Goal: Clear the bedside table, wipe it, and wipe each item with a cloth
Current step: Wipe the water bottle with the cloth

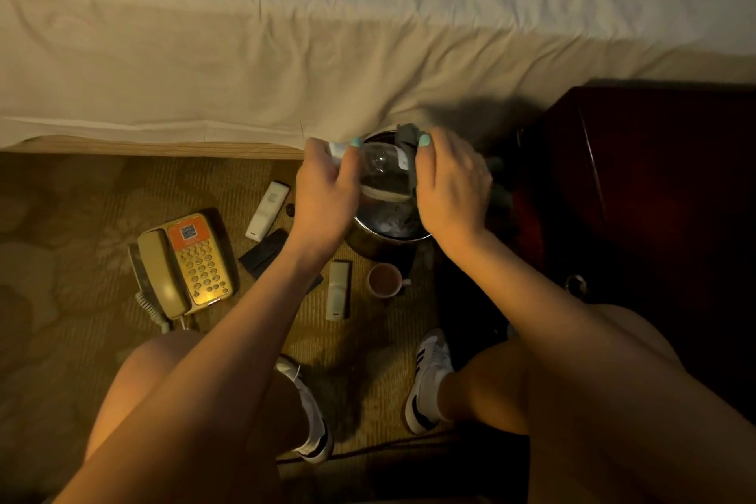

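One beige corded telephone (184,266), glossy plastic, on ribbed patterned carpet (61,217). Two white slim remotes (268,211), second (338,291); one dark flat rectangular item (264,254) between them. Left hand (323,192) grips the left end of one clear container (382,168), held sideways above one round shiny metal bin (364,241). One round cup (384,279) sits near the bin. Right hand (452,188) pinches one grey cloth (407,134) against the container's right end. Dark polished wooden bedside table (654,176) far right.
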A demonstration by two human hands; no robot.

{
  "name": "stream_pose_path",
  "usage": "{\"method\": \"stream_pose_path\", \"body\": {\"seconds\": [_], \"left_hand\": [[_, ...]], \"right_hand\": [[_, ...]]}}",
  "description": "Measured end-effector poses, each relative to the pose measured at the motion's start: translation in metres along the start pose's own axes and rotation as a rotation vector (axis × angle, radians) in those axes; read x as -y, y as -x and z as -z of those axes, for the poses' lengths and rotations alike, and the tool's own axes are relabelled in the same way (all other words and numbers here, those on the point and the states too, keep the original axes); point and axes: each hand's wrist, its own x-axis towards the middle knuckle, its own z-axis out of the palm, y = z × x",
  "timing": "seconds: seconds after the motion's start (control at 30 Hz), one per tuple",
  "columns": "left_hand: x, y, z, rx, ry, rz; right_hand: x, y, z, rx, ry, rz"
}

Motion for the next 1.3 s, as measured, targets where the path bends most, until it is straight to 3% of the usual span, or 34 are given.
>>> {"method": "stream_pose_path", "body": {"seconds": [0.07,0.13,0.2,0.3,0.47,0.6,0.7,0.9,1.2,1.3], "left_hand": [[0.002,0.003,-0.001,0.056,-0.079,-0.069],[0.003,0.004,-0.001,0.111,-0.125,-0.12],[0.002,0.003,0.0,0.144,-0.183,-0.16],[-0.001,0.0,0.004,0.204,-0.221,-0.197],[-0.008,-0.003,0.009,0.281,-0.204,-0.197],[-0.009,-0.008,0.013,0.273,-0.148,-0.191],[-0.01,-0.008,0.018,0.249,-0.117,-0.168],[-0.005,-0.005,0.028,0.189,-0.108,-0.085],[0.0,-0.001,0.016,0.254,-0.085,0.001],[0.002,-0.002,0.011,0.262,-0.123,0.011]], "right_hand": [[0.008,-0.002,0.005,0.186,-0.098,-0.041],[0.009,-0.01,0.007,0.51,-0.266,-0.173],[0.007,-0.018,0.014,0.727,-0.472,-0.288],[0.006,-0.022,0.022,0.949,-0.651,-0.415],[-0.01,-0.02,0.03,1.153,-0.89,-0.578],[-0.014,-0.016,0.036,1.152,-0.885,-0.655],[-0.009,-0.009,0.037,1.062,-0.787,-0.582],[-0.003,0.01,0.04,1.062,-0.652,-0.364],[-0.012,0.008,0.046,1.155,-0.632,-0.322],[-0.012,0.006,0.042,1.103,-0.611,-0.3]]}}
